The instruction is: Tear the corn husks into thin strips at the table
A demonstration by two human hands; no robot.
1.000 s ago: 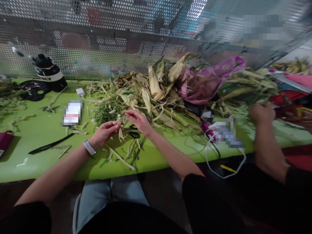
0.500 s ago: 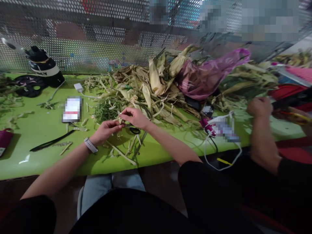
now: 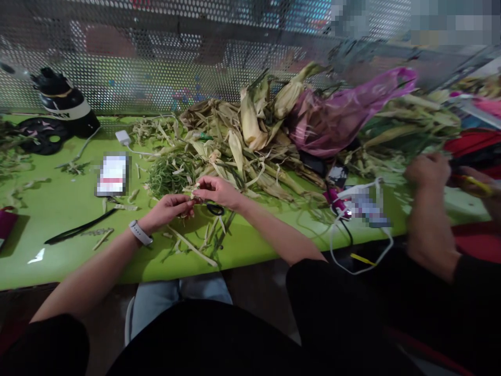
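Observation:
My left hand and my right hand meet over the near part of the green table. Both have their fingertips pinched on a small pale piece of corn husk; the fingers hide most of it. Just behind them lies a heap of thin green shreds. A black ring-shaped object sits beneath my right hand. Loose husk strips are scattered in front of my hands.
Behind my hands rises a pile of dried corn husks, with a pink plastic bag on it. To the left are a phone, a black strap and a black bottle. A co-worker's hand works at the right.
The view has shifted slightly. My fingers have changed position a little around the husk piece, still pinching it. At right, the co-worker's second hand shows more, with something yellow.

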